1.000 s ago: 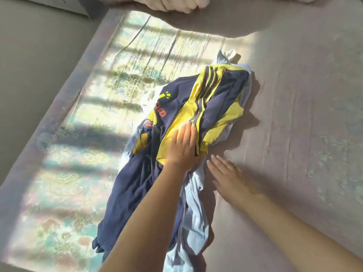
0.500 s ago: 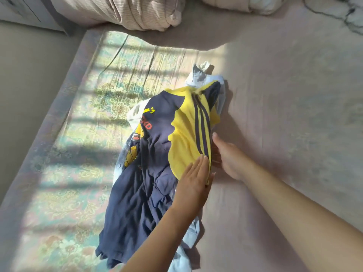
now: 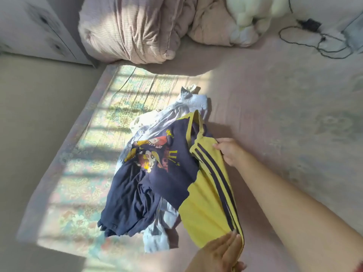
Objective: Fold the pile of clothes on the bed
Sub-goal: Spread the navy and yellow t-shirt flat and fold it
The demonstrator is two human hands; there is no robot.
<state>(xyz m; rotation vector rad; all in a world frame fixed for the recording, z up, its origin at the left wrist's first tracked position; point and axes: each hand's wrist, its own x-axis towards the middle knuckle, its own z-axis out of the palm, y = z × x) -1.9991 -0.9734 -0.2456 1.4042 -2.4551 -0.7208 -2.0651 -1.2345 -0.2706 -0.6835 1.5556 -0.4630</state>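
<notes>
While sunlight stripes the floral sheet of the bed (image 3: 284,107), a navy and yellow shirt (image 3: 172,179) lies atop the pile of clothes (image 3: 167,169) near the frame's centre, its printed front turned up. Yellow lettering sits beside the cartoon graphic (image 3: 151,154) on the chest, and small yellow script runs near the collar, but the writing is too blurred to read with any certainty. Pale blue garments (image 3: 188,103) spread from under the shirt toward 12 o'clock and 6 o'clock.

At about 3 o'clock from the pile, the right hand (image 3: 230,152) grips the shoulder of the yellow sleeve (image 3: 210,203), fingers (image 3: 219,147) curled over the edge where two navy stripes begin. At 5 o'clock, at the bottom edge of the picture, the left hand (image 3: 218,254) pinches the sleeve's far end, its fingers nearly straight and laid along the fabric with the thumb tucked below. The sleeve is drawn taut between the two hands, raised off the sheet.

At 12 o'clock a bunched pink quilt (image 3: 137,30) is heaped at the bed's head, a white plush toy (image 3: 249,14) beside it, and a black cable (image 3: 318,44) trails at 1 o'clock. A white cabinet (image 3: 29,28) stands at 10 o'clock.
</notes>
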